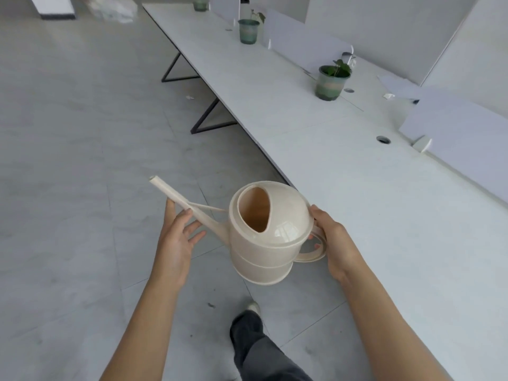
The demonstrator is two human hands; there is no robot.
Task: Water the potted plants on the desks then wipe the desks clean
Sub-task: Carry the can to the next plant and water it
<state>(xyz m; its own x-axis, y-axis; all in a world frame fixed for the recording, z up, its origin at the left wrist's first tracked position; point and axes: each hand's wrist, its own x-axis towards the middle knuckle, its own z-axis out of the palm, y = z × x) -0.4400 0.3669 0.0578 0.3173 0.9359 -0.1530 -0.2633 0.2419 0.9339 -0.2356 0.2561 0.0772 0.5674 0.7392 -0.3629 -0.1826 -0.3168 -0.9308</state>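
Note:
A cream watering can [268, 237] hangs in the air above the floor, just left of the long white desk [343, 174]. My right hand [334, 243] grips its round handle. My left hand [178, 235] steadies the long spout from below, thumb and fingers against it. Three green potted plants stand along the desk: the nearest [331, 82] has small leaves, a second [248, 31] stands farther back, and a third [199, 2] is at the far end, cut off by the frame.
White divider panels [453, 125] run along the desk's right side, with cable holes [383, 139] and paper scraps [389, 96] near them. Black angled desk legs [209, 119] stand on the grey tiled floor. My leg and shoe [253, 309] are below the can.

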